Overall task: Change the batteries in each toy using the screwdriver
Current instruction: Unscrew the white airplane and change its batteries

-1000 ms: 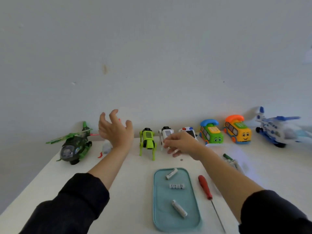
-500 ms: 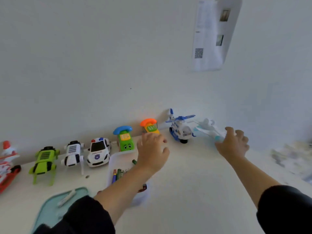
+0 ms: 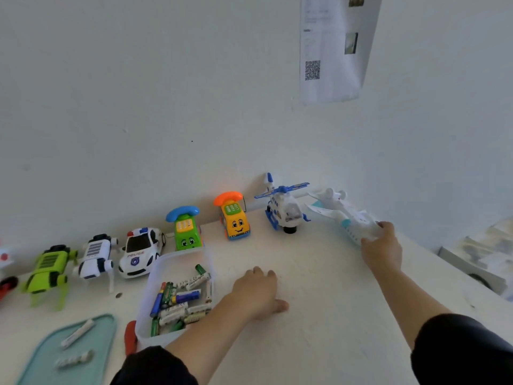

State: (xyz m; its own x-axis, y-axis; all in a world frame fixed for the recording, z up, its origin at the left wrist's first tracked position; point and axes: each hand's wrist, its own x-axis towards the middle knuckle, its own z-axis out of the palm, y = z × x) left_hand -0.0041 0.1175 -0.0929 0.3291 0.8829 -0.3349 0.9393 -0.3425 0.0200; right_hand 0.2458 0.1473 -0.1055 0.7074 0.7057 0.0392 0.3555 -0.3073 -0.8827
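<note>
Head view: the right hand (image 3: 381, 250) curls its fingers around the nose of the white toy airplane (image 3: 345, 215) at the table's far right, near the wall corner. The left hand (image 3: 256, 294) rests flat, fingers relaxed, on the white table (image 3: 319, 329) beside a clear bin of batteries (image 3: 177, 298). The screwdriver's red handle (image 3: 130, 339) lies just left of the bin. A paper sheet (image 3: 333, 48) hangs on the white wall.

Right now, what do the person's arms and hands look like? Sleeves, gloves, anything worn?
Both hands are bare: no gloves, rings or watch show on the left hand or the right hand. Each arm has a dark, near-black long sleeve pushed up toward the elbow, left sleeve and right sleeve, leaving the forearms uncovered. The sleeves look plain, with no visible logo or pattern.
</note>
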